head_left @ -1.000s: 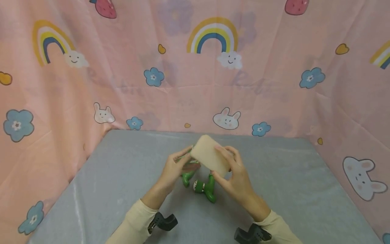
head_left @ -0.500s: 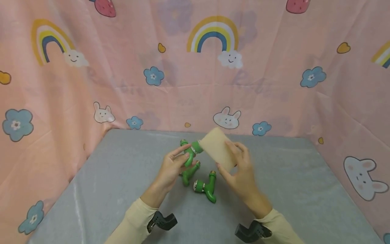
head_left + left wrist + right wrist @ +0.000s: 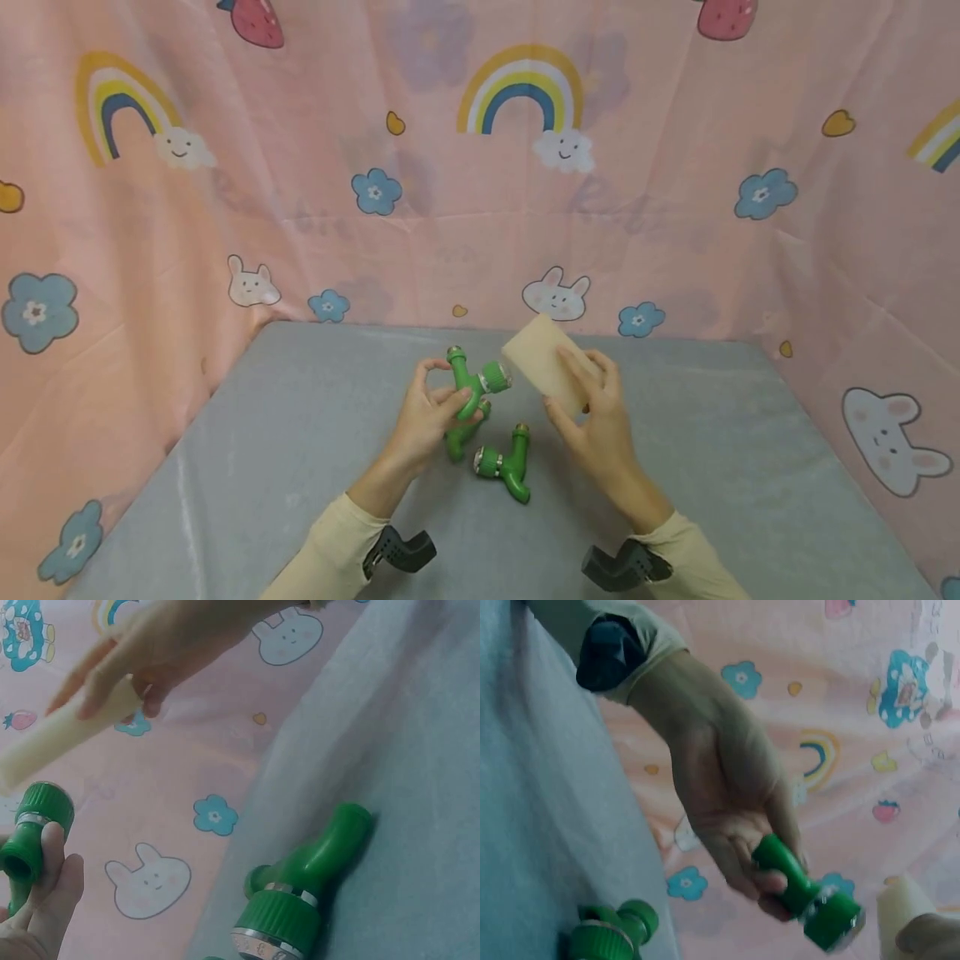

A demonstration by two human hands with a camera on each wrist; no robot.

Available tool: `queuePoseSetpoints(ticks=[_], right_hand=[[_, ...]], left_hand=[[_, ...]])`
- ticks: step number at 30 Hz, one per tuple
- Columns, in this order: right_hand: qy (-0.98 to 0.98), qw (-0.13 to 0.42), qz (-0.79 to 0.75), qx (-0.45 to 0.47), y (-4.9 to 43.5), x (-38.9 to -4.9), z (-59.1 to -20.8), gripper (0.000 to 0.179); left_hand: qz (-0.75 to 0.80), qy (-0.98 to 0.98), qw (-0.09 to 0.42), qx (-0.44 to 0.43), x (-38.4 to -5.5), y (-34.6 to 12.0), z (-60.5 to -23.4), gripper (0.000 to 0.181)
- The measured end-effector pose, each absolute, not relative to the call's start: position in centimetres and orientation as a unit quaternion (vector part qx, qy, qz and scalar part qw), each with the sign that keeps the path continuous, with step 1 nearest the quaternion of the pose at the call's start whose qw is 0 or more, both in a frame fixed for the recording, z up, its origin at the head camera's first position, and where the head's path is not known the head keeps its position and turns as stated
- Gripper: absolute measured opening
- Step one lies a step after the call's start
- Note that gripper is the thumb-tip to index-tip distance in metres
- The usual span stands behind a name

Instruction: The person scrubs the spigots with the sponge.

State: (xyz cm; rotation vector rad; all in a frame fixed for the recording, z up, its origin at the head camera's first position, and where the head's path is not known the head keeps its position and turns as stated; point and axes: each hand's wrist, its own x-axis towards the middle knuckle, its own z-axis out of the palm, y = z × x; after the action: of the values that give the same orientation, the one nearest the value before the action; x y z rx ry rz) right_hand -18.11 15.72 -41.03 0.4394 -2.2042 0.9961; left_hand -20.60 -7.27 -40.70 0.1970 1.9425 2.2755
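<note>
My left hand (image 3: 420, 421) pinches a green tap (image 3: 467, 385) above the table, its ribbed knob (image 3: 495, 377) pointing right. In the left wrist view that tap (image 3: 46, 806) shows its open spout. My right hand (image 3: 600, 421) grips a flat cream sponge (image 3: 542, 354) between thumb and fingers, beside the knob with a small gap. From the left wrist the sponge (image 3: 67, 739) appears edge-on. Two more green taps lie on the table below: one (image 3: 513, 468) between the wrists, another (image 3: 459, 437) partly hidden under my left hand.
A grey cloth covers the table (image 3: 300, 467). Behind it and at the sides hangs a pink curtain (image 3: 435, 250) with rainbows, flowers and rabbits. Each wrist carries a black camera mount, such as the left mount (image 3: 405, 550).
The sponge has moved right, off the held tap it was covering. My left hand has turned that tap so its body and knob show. The two taps on the table stay put.
</note>
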Motion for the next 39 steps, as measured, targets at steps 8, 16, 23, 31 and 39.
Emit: queuePoseSetpoints(ticks=[8,16,23,31,39], right_hand=[[-0.843,0.315,0.355,0.252,14.4,-17.2,-41.8,0.068],[-0.856,0.316,0.378,0.156,15.9,-18.1,-41.4,0.063],[-0.844,0.301,0.387,0.216,15.6,-17.3,-40.8,0.068],[-0.857,0.301,0.379,0.175,16.2,-17.8,-40.6,0.066],[-0.846,0.286,0.408,0.187,16.0,-17.4,-40.0,0.065]], left_hand=[[0.762,0.641,0.064,0.061,-20.5,-7.2,-41.2,0.08],[0.755,0.651,0.045,0.059,-20.5,-7.1,-41.4,0.078],[0.735,0.674,0.005,0.076,-20.5,-6.9,-41.8,0.072],[0.695,0.707,-0.057,0.116,-20.2,-6.6,-41.4,0.055],[0.659,0.731,-0.092,0.153,-20.2,-6.3,-41.3,0.046]])
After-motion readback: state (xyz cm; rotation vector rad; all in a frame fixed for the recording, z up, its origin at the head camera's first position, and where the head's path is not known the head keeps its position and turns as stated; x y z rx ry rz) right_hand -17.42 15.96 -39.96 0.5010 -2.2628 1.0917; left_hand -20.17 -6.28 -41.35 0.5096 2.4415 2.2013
